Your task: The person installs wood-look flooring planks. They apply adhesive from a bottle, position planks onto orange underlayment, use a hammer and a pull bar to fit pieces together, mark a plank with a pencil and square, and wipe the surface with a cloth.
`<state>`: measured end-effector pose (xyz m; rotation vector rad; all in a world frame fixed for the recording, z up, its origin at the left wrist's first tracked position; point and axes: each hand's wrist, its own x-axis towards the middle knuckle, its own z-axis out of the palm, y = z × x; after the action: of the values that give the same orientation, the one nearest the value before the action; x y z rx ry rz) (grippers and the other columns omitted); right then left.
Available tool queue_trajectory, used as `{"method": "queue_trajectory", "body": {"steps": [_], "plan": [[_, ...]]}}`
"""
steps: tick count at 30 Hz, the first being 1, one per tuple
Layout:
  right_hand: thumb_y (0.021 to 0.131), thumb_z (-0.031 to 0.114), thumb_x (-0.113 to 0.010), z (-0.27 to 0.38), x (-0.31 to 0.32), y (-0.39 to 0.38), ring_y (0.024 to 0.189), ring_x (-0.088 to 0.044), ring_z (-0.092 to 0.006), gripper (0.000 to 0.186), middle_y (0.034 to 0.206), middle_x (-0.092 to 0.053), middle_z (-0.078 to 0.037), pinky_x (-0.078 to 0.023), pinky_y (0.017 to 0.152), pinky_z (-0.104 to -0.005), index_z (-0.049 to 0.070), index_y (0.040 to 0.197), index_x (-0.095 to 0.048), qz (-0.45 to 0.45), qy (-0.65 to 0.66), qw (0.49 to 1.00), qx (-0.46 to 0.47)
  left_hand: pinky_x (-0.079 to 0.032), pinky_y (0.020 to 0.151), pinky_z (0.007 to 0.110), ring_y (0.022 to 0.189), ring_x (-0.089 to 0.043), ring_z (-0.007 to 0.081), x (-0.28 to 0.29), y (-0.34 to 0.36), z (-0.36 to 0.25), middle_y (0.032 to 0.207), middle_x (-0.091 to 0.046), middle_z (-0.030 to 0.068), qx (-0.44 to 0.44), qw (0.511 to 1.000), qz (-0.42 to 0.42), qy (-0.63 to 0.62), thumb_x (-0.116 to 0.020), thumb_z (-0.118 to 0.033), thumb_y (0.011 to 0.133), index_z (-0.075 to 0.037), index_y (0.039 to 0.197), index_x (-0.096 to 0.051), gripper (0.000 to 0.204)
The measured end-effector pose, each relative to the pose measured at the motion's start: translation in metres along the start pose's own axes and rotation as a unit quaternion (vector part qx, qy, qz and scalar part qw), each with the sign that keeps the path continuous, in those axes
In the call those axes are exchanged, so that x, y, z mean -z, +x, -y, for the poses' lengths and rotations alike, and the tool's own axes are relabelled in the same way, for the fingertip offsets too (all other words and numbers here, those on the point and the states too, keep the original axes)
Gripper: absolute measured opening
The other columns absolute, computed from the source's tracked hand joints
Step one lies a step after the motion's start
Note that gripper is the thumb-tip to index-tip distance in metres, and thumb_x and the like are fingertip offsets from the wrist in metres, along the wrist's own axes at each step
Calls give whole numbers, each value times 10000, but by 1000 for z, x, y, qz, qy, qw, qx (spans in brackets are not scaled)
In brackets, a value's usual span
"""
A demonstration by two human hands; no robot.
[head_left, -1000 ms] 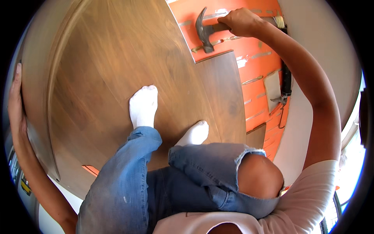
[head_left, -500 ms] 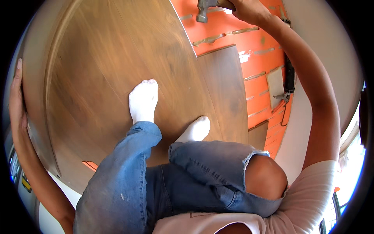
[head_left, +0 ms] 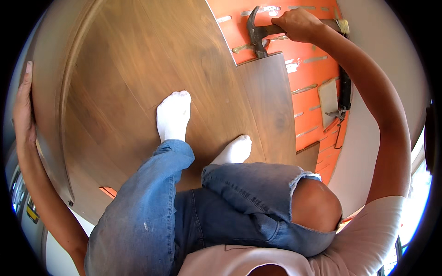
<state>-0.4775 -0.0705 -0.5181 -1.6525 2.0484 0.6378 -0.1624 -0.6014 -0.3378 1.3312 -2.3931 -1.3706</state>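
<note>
My right hand [head_left: 299,24] is wrapped round the handle of a claw hammer [head_left: 258,33]. One end of the hammer's head is at the far end edge of a brown wood floor plank [head_left: 267,83]; whether it touches is hard to tell. Under the hammer lies orange underlayment [head_left: 306,73] with slots, several streaked with brownish adhesive. Far to the left, my left hand [head_left: 24,103] rests with straight fingers along the side of a pale upright surface [head_left: 46,92], holding nothing.
Laid wood flooring [head_left: 133,55] spreads beneath my white-socked feet [head_left: 174,115]. On the right, a black caulking gun [head_left: 344,89] lies along the wall beside a pale flat piece [head_left: 328,101]. A small orange gap [head_left: 108,191] shows at the lower left.
My right hand has brought the hammer nearer, from the top edge of the view down to the plank's end. My left hand stays against the upright surface; the view has shifted slightly.
</note>
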Motion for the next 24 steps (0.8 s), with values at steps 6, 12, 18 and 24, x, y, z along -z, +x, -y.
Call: {"method": "queue_trajectory", "body": {"steps": [6,12,18,24], "plan": [[993,319,-541,-7,46,8,790,-712,-413,272,866,-722,-200,-565,668,-526,101,987,-703,-78,137,973,-168,-355,1135,296,1336,-515,182,-5,-3,-2,1458,-564,95,57,998,32,-6,-561,-520,1028,-15,1461,-532,666],[863,80,-656,7,10,-4,805,-707,-329,157,838,-707,-126,-550,706,-452,84,1019,-633,3,33,999,-16,-383,1104,287,1267,-558,167,6,6,0,1396,-610,84,37,998,41,2,-558,-523,1030,-13,1415,-582,639],[873,53,-625,-9,13,3,794,-696,-344,176,830,-698,-133,-551,687,-458,102,1039,-654,-78,133,980,-125,-410,1061,277,1201,-579,142,-7,6,17,1327,-648,67,6,1000,-9,25,-575,-508,1027,-23,1365,-629,594],[846,75,-667,-7,6,0,760,-697,-334,271,828,-703,-125,-547,660,-452,116,1112,-641,-9,-11,1000,-10,-450,986,259,1097,-610,126,6,12,-2,1230,-685,53,38,998,41,33,-611,-537,1000,-29,1283,-680,586]]}}
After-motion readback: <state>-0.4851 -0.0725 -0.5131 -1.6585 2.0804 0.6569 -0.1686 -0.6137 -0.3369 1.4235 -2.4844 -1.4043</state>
